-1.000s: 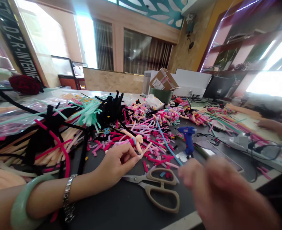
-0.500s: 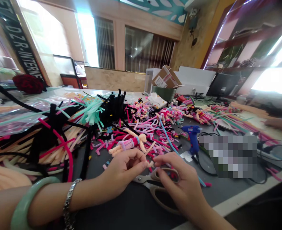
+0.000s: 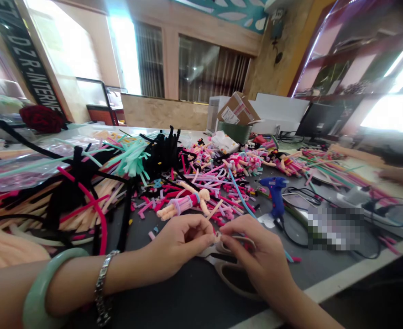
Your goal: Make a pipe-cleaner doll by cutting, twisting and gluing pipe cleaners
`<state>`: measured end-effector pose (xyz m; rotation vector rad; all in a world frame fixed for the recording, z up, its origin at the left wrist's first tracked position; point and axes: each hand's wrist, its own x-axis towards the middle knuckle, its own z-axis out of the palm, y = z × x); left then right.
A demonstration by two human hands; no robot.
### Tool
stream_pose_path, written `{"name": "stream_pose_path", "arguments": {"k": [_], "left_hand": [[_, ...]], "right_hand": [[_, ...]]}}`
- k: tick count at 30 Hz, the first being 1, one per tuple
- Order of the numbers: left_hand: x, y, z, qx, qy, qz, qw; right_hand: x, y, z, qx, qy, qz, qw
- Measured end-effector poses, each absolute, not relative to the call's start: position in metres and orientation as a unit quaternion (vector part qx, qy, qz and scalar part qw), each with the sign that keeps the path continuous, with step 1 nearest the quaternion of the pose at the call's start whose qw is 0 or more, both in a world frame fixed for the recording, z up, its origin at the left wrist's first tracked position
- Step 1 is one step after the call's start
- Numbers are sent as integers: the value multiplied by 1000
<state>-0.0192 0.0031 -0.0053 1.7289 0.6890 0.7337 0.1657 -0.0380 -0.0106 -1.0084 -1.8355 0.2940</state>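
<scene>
My left hand (image 3: 177,244) and my right hand (image 3: 256,258) meet in a pinch over the dark table (image 3: 174,297). Between their fingertips is a small peach pipe-cleaner piece (image 3: 217,237). Both hands have their fingers curled closed around it. A peach and pink pipe-cleaner doll (image 3: 184,203) lies just beyond my left hand. Beige-handled scissors (image 3: 228,274) lie under my right hand, partly hidden by it. My left wrist wears a green bangle and a metal bracelet.
Heaps of pink, black, teal and peach pipe cleaners (image 3: 85,183) cover the table's left and middle. A blue glue gun (image 3: 275,194) stands to the right, with cables (image 3: 375,214) beyond. Another person's hand (image 3: 400,176) rests at the far right. A cardboard box (image 3: 238,109) sits at the back.
My right hand came in from the lower right and joined my left hand at the small peach piece. The hands have shifted slightly nearer to me over the scissors.
</scene>
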Motion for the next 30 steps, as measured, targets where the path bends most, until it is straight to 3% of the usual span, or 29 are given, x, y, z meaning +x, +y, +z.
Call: {"name": "stream_pose_path", "arguments": {"k": [30], "left_hand": [[-21, 4, -6, 783, 273, 263, 493]], "right_hand": [[167, -35, -12, -373, -782, 143, 479]]}}
